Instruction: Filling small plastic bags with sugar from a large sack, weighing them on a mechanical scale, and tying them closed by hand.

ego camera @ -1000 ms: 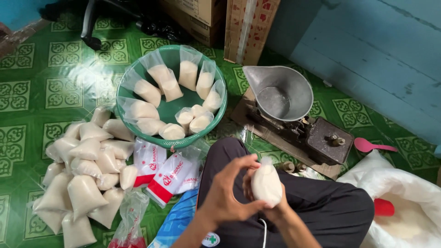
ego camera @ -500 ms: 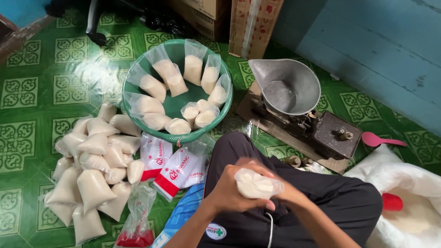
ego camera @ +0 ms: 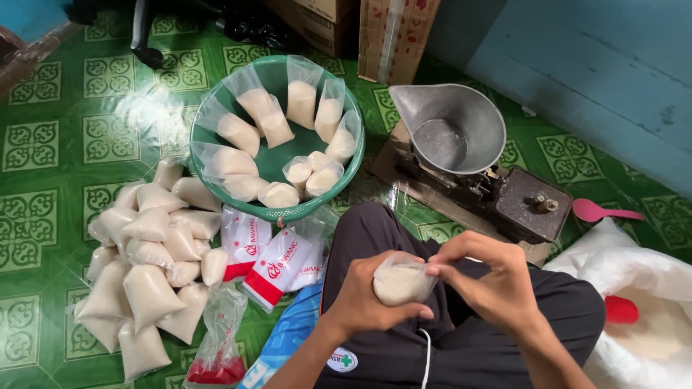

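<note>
**Small filled bag held between both hands over the lap, mouth turned to the right hand**

The small clear plastic bag filled with white grain [ego camera: 401, 282] sits above the person's lap, over the black trousers [ego camera: 497, 338], and touches no surface. The left hand [ego camera: 371, 299] is clenched round the bag's bulging lower body from the near left side, thumb across the front. The right hand [ego camera: 490, 277] is closed on the bag's upper end, fingertips pinching the gathered plastic at the neck. The bag's long axis lies roughly level, body toward the left hand, neck toward the right. The right hand is therefore the nearer to the open end; the left carries the weight.

Positions relative to the held bag:

- Round green plastic basket [ego camera: 277, 212]: beyond it and to the left, on the green patterned floor [ego camera: 50, 144], holding upright filled bags with open tops.
- Heap of closed white-filled bags [ego camera: 155, 259]: well to the left, lying on the floor beside the basket.
- Red-and-white printed packets [ego camera: 270, 259]: just left, between heap and knee.
- Metal balance scale with grey scoop pan [ego camera: 461, 140]: beyond it and to the right; the pan looks nearly bare.
- Pink plastic spoon [ego camera: 602, 212]: far right, past the scale.
- Large white sack of grain [ego camera: 649, 317]: right, touching the thigh; a red object lies in it, kind not discernible.
</note>
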